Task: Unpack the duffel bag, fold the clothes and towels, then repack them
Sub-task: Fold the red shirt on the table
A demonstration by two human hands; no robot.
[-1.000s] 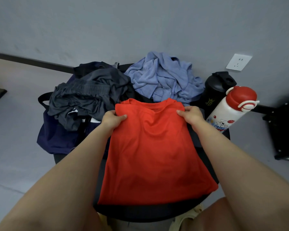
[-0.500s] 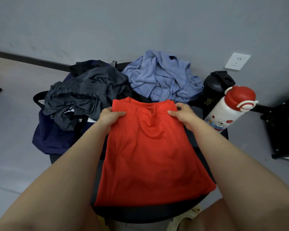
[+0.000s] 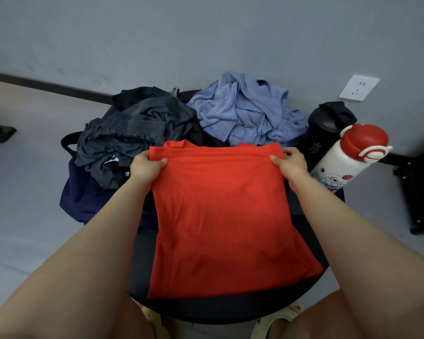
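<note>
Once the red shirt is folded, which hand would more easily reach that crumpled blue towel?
Probably the right hand. It pinches the red shirt at the corner just below the blue towel, while the left hand sits nearer the grey shorts.

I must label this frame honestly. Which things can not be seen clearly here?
Head view only:
- Table top: mostly hidden under the red shirt.
- Duffel bag: its opening is covered by the grey shorts.
- Black bottle: lower part hidden behind the white bottle.
- Left hand and right hand: fingers hidden under the shirt's edge.
</note>
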